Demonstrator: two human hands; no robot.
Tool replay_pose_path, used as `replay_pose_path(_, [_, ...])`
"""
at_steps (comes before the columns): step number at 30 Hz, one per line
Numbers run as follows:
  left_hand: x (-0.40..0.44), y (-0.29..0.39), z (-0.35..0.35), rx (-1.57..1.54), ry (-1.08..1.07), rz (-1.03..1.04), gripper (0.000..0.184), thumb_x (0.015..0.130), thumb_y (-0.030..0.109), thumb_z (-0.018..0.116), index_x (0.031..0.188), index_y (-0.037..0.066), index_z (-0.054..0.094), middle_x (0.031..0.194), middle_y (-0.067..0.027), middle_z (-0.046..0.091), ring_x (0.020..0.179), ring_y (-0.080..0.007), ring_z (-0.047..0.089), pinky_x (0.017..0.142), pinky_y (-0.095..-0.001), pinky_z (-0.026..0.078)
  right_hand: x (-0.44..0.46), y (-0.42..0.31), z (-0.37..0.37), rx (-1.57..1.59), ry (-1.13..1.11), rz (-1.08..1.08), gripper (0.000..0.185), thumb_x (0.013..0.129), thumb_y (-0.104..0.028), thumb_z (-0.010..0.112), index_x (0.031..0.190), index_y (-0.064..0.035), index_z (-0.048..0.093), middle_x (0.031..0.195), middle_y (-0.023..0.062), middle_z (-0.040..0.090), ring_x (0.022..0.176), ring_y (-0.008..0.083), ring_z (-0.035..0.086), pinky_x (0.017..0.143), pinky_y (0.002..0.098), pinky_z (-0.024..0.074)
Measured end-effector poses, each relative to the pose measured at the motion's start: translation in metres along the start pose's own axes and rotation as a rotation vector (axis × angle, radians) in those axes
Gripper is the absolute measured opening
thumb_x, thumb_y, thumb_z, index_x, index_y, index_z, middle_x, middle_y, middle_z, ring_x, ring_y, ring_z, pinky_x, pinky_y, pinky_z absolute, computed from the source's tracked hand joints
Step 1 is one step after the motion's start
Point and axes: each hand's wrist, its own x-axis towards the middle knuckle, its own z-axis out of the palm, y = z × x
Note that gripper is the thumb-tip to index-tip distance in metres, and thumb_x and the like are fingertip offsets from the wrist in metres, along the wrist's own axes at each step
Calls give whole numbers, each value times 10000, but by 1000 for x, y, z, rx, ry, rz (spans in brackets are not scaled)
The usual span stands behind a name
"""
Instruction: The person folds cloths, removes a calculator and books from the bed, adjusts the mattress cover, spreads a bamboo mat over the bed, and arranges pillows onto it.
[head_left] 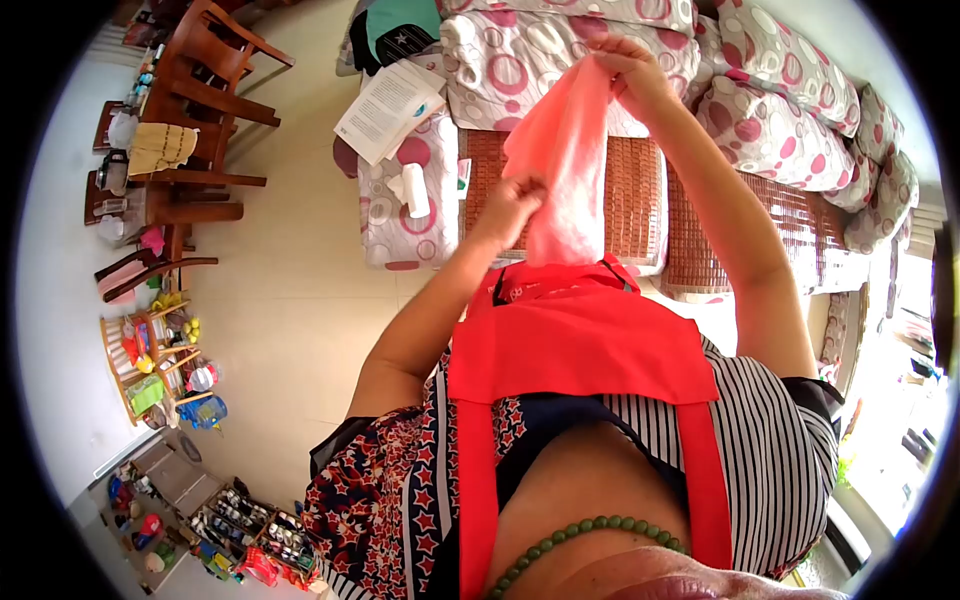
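A thin, translucent pink plastic bag hangs stretched out in front of my red apron. My right hand, raised higher and farther out, pinches its top end. Lower down, my left hand is closed on the bag's left side. The bag's lower end reaches down to the apron's edge. Whether its mouth is open cannot be made out.
Beyond the bag stands a sofa with patterned cushions and brown woven seat mats. An open book and a white roll lie on its left part. Wooden chairs and a loaded shoe rack line the left side.
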Motion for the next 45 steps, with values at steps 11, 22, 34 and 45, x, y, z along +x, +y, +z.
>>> replay_pose_path(11, [-78,53,48,144,-506,-24,96,859,-22,568,926,40,599,877,21,574,846,-65,532,781,-210,433,-218,70,21,295,105,146,441,863,-108,575,1287,-59,466,1217,84,537,1131,209,510,945,351,423])
replay_pose_path(22, [-78,32,27,144,-93,7,279,873,213,641,1060,11,593,976,-33,624,901,-130,570,821,-259,462,-207,-22,69,-876,-286,-286,500,784,-137,653,1253,-64,495,1127,51,548,1085,156,496,958,255,372])
replay_pose_path(34, [-53,18,23,-62,162,86,292,884,173,625,1140,36,594,1086,-43,611,1019,-116,554,902,-268,434,-235,-23,77,5,-568,-54,337,916,-98,455,1234,-4,514,1195,69,557,1090,145,510,977,276,389])
replay_pose_path(45, [-42,37,-23,-280,221,224,337,850,128,657,1148,36,530,1087,-64,584,1010,-180,563,905,-338,457,-252,63,-53,725,167,319,401,955,-157,430,1325,0,418,1240,197,534,1135,305,541,953,447,461])
